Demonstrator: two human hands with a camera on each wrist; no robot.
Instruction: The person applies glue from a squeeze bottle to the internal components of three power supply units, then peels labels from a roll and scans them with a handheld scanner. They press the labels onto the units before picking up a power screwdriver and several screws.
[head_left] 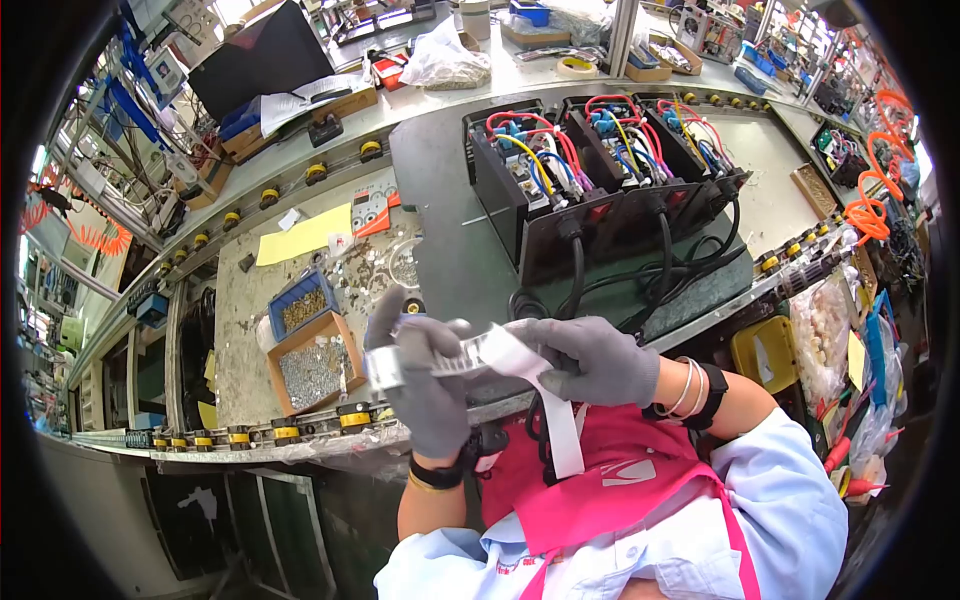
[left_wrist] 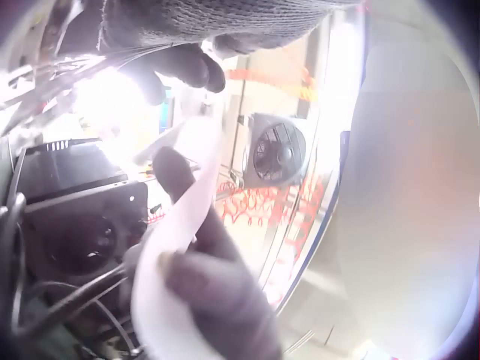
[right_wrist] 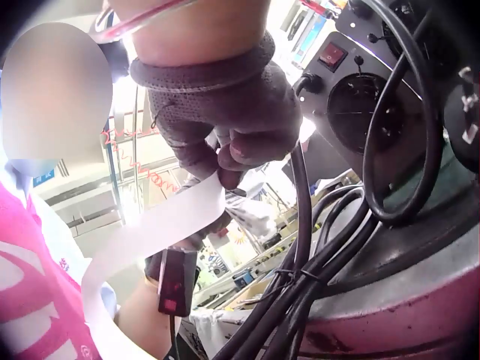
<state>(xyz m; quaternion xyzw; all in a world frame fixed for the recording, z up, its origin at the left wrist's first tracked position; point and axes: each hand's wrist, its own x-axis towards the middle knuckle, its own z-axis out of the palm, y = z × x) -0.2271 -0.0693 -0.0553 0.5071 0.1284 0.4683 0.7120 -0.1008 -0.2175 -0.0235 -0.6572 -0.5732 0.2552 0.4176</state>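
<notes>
We saw the left hand (head_left: 425, 375) in a grey glove, fingers curled around a silvery strip of small parts (head_left: 400, 362), while the gloved right hand (head_left: 590, 358) pinched the white paper tape (head_left: 545, 385) that ran from that strip and trailed down toward six o'clock over the pink apron (head_left: 600, 490). Both hands met just in front of the bench edge (the wrist views confirmed the pinch on the tape), with three black wired boxes (head_left: 600, 190) at about one o'clock and a tray of screws (head_left: 313, 370) at nine o'clock.
</notes>
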